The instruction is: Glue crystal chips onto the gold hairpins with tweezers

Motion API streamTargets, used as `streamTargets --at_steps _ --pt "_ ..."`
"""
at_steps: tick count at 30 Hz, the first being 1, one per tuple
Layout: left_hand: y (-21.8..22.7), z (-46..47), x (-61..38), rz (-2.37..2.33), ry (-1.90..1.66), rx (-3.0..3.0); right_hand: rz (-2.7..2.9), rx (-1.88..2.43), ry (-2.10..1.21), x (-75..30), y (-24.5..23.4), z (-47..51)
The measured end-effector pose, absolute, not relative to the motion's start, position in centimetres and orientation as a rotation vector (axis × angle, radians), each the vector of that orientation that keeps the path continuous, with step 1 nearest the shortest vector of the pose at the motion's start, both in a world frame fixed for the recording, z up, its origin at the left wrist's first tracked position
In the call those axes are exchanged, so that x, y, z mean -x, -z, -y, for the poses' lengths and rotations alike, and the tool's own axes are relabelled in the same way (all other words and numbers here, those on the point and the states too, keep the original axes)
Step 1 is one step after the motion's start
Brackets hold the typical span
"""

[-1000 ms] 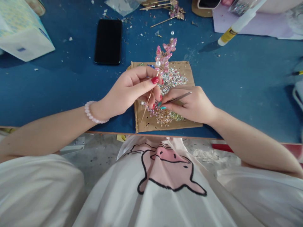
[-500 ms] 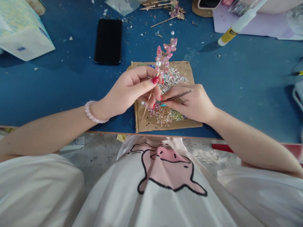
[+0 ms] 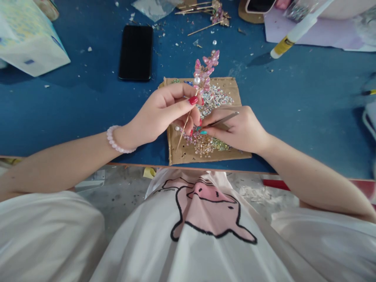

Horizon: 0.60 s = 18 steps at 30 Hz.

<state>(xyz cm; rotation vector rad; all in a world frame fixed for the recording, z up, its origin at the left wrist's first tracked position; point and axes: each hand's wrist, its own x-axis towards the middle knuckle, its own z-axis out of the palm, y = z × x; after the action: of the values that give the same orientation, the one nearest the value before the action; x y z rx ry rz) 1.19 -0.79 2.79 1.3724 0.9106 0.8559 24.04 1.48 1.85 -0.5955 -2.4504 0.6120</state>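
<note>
The pink-petalled hairpin [image 3: 203, 74] is in my left hand [image 3: 166, 111], above the cardboard sheet [image 3: 177, 158]. Its long axis slants: the ornamented end points away from me and a little right, the bare tip back toward me and left. I pinch it just below the petals, likely so the ornament is clear of my grip. My right hand [image 3: 239, 131], fingers narrowed around a slim metal tool [image 3: 223, 118], sits beside my left fingertips; I cannot tell what its hidden end touches. Loose gems [image 3: 219, 96] lie on the cardboard sheet, presumably within easy reach. Beyond, a black phone [image 3: 136, 53] lies on the blue table [image 3: 88, 109].
</note>
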Motion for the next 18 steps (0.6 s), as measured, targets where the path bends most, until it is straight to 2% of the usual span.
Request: streamTargets --at_steps 18 --pt "-3.10 0.84 -1.40 -0.835 -0.887 -1.286 2.432 0.667 -0.627 -23.86 -1.72 -1.59"
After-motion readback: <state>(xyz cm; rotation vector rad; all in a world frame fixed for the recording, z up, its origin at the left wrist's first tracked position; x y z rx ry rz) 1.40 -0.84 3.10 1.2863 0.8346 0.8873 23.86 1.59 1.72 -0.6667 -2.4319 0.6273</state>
